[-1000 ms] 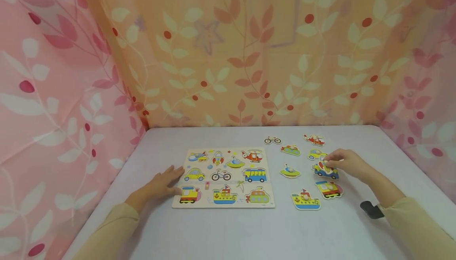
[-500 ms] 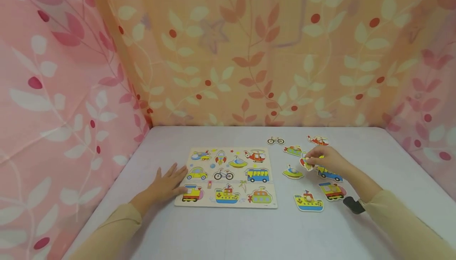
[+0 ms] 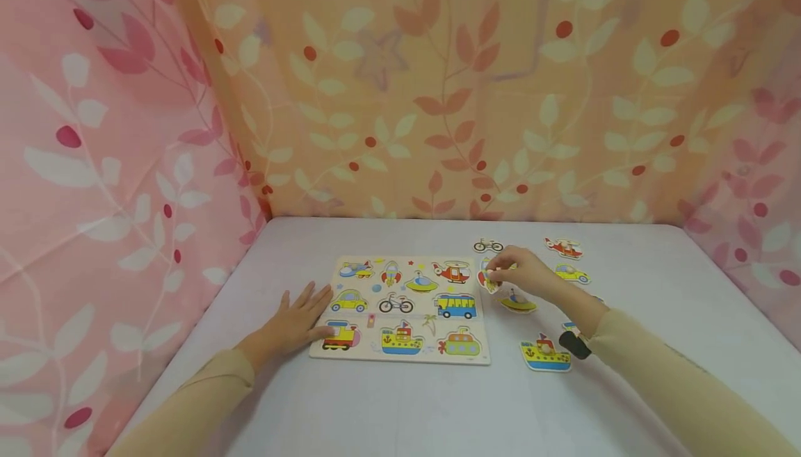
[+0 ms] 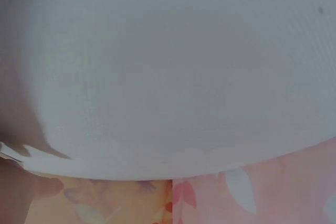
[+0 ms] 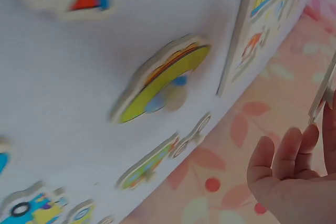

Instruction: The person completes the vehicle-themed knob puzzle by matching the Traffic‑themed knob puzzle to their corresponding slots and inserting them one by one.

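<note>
While left hand point(image 3: 290, 326) lies spread, right hand point(image 3: 527, 273) now nearer board point(image 3: 373, 301), pinching rocket piece point(image 3: 484, 278) (lifted).

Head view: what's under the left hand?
Left hand overlaps the left edge of the puzzle board and part of its train picture. Directly beneath the palm is covered; can't tell.

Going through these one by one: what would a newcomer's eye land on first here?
Probably the orange leaf-patterned curtain filling the back of the head view. Next, the colourful puzzle board on the pale table, with the left hand resting at its left edge. Then the right hand, pinching a rocket piece by the board's upper right corner.
</note>
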The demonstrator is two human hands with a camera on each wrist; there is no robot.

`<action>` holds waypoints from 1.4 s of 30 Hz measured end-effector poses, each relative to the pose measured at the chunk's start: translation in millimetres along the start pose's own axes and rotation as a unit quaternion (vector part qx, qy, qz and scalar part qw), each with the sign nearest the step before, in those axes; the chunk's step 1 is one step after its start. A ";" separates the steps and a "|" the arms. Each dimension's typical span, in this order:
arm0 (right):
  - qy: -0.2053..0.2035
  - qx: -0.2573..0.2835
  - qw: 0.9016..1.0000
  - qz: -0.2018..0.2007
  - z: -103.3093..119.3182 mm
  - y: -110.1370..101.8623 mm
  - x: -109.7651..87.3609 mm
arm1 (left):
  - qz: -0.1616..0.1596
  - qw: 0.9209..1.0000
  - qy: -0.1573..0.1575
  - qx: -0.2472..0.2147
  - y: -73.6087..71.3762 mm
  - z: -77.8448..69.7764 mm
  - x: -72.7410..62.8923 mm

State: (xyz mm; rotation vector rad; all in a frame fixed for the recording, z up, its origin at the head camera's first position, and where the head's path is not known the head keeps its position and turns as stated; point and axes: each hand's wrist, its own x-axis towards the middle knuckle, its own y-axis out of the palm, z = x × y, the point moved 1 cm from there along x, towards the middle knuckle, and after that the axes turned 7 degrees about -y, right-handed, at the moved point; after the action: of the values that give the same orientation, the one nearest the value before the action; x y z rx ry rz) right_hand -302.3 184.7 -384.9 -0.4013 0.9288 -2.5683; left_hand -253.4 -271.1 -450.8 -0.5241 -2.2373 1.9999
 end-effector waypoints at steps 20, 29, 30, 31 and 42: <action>0.059 0.053 0.997 0.016 36.0 53.5 67.2 | 0.002 1.000 0.019 0.024 -9.2 -3.0 0.3; 0.066 0.062 0.996 0.014 39.8 81.1 92.4 | -0.003 0.999 0.021 0.038 -12.3 -1.4 0.2; 0.069 0.063 0.995 0.013 40.1 83.3 94.2 | -0.002 0.999 0.021 0.040 -11.8 -0.7 0.7; 0.075 0.065 0.995 0.011 40.1 85.5 95.8 | -0.001 0.999 0.022 0.036 -11.5 -0.1 1.1; 0.104 0.078 0.991 0.012 37.2 112.2 112.8 | 0.001 1.000 0.018 0.018 0.9 8.5 2.4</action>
State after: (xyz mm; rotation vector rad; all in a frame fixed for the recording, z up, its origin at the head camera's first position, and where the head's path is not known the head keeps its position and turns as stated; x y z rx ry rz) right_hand -359.9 34.9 -415.9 -0.0780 0.7859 -2.6741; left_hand -258.0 -278.3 -453.2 -0.5538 -2.1763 2.0128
